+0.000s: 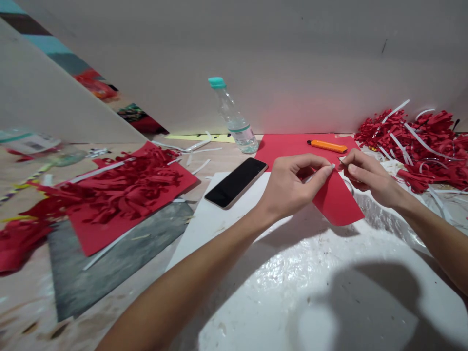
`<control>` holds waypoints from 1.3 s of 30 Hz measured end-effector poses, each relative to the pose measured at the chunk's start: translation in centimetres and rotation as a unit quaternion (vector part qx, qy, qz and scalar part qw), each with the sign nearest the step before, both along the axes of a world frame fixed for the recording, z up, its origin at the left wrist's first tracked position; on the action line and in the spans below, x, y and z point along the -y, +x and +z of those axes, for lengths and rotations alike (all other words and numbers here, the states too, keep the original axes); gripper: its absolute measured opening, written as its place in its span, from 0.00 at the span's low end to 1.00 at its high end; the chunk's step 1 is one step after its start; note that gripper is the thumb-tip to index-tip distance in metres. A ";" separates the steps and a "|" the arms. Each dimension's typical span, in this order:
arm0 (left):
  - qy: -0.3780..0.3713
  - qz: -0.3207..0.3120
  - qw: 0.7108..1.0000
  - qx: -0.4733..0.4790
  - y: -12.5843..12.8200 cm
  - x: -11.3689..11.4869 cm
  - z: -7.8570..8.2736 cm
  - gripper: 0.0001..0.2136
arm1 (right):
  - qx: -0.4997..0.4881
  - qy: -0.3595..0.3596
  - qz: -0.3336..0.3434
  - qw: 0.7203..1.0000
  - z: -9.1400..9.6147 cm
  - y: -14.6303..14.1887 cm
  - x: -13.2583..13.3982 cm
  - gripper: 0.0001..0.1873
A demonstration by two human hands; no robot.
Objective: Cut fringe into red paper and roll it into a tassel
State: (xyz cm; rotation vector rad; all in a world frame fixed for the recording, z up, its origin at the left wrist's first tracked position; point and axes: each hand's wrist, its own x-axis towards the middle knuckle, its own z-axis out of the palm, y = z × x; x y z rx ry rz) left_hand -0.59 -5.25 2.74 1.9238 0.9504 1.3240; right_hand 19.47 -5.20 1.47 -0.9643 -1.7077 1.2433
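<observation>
My left hand (292, 183) pinches the upper edge of a small red sheet (338, 200) between thumb and fingertips. The sheet hangs down above the white surface, its lower edge slightly curled. A small whitish bit shows at my left fingertips. Close beside it, my right hand (369, 175) is closed, fingers pressed together near the sheet's top edge. A small pale piece shows by the right fingertips, too small to name. Just behind the hands, an orange box cutter (327, 146) lies on a larger red sheet (280, 146).
A black phone (237, 183) lies left of my left hand. Behind it leans a clear bottle (234, 119) with a teal cap. Red shredded pieces with white strips (420, 146) pile up at right. More red fringes lie on a red sheet (95, 234) over a grey board (124, 273).
</observation>
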 end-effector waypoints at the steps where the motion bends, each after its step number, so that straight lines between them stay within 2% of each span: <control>1: 0.000 -0.001 1.000 0.000 0.0 0.0 0.0 0.06 | -0.006 -0.002 0.003 1.000 0.0 0.0 0.0 0.14; 10: -0.012 -0.027 0.999 -0.013 0.1 0.1 -0.2 0.07 | -0.028 -0.018 0.060 0.998 0.3 -0.7 0.8 0.14; 20: -0.002 -0.016 0.999 -0.033 0.3 0.4 -0.4 0.07 | -0.022 -0.002 0.053 0.998 0.4 -0.8 1.1 0.14; 39: -0.001 -0.024 0.999 -0.035 0.2 0.5 -0.2 0.08 | -0.035 -0.025 0.031 0.999 0.1 -1.1 1.0 0.15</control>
